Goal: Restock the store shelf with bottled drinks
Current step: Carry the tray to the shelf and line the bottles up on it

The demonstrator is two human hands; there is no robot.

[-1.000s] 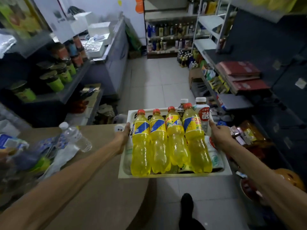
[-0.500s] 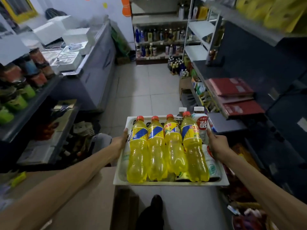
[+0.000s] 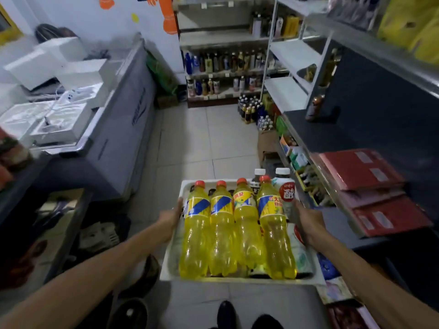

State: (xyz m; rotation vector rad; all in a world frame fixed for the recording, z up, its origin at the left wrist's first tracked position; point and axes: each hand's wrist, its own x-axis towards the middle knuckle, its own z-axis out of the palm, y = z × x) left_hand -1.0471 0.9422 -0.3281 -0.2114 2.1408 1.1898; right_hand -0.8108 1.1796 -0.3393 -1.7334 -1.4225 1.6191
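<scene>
I carry a white tray (image 3: 240, 281) at waist height in a shop aisle. My left hand (image 3: 169, 218) grips its left rim and my right hand (image 3: 306, 222) grips its right rim. Several yellow drink bottles (image 3: 222, 233) with orange caps lie side by side in the tray. A white bottle with a red label (image 3: 285, 189) and a dark bottle with a white cap (image 3: 257, 179) stand at the tray's far right corner. Other bottles lie partly hidden under the yellow ones. A shelf of bottled drinks (image 3: 225, 65) stands at the far end of the aisle.
A grey chest freezer (image 3: 128, 119) with white boxes on top lines the left side. Dark shelves with red folders (image 3: 361, 172) run along the right. White empty shelves (image 3: 292, 60) stand beyond them, and bottles (image 3: 251, 108) sit on the floor below. Tiled floor (image 3: 202, 143) stretches ahead.
I have walked forward down the aisle with the tray; the brown counter and the left shelf of jars have dropped out of view. Both hands keep their grip on the tray.
</scene>
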